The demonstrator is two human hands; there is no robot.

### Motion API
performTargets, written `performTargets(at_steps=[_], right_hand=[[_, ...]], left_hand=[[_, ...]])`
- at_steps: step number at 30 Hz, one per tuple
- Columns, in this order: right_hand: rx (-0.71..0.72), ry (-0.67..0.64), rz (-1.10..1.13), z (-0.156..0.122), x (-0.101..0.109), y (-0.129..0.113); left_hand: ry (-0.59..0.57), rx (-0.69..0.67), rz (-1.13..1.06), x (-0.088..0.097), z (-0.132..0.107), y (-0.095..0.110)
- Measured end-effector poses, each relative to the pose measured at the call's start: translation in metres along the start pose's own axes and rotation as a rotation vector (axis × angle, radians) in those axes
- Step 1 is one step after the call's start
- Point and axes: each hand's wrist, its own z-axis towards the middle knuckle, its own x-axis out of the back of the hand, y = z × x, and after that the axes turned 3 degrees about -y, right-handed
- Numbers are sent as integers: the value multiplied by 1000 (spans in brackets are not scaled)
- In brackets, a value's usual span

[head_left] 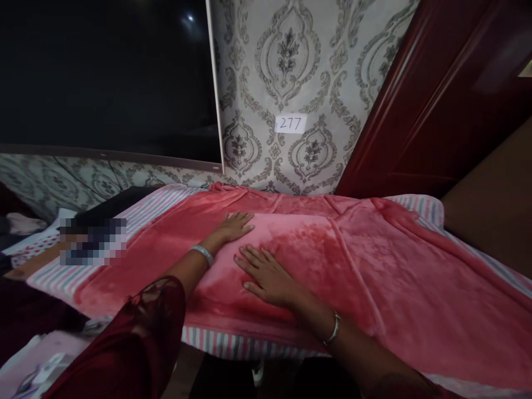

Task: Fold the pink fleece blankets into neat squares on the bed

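Note:
A pink-red plush blanket (pixel 415 288) lies spread in front of me, with one part folded over in the middle. My left hand (pixel 235 226) rests flat near the far left corner of that folded part, fingers apart. Nearer to me and further right, my right hand (pixel 266 274) lies palm down on the plush surface, its fingers spread. Neither hand grips anything. Beneath the blanket, a striped cloth (pixel 233 343) in white, pink and grey shows along the near edge and at both ends.
A large dark television (pixel 108 77) hangs on the patterned wall at the left. A paper label (pixel 291 123) reading 277 is on the wallpaper. At the right stands a dark red wooden door or panel (pixel 415 111). Several items, including a pink object (pixel 50 354), lie at lower left.

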Motion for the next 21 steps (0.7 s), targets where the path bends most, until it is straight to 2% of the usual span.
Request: performTargets(at_steps=[5,9,13,17,19,21], right_hand=[[1,-5,27,-1,0,2],[3,3,42,0,1,1],[0,19,49,3,6,-3],[20,28,58,-3,30,-6],[5,86,65,-16,45,-4],[-34,158,55,-35,53,1]], left_hand=[[59,9,-47,-6,10,-19],[91,36,-41,-7,4,-16],[122,60,-1,9,-7,-7],[150,-2,34,34,-10,19],[142,-71,38,38,-9,45],[106,-200,22,34,-8,76]])
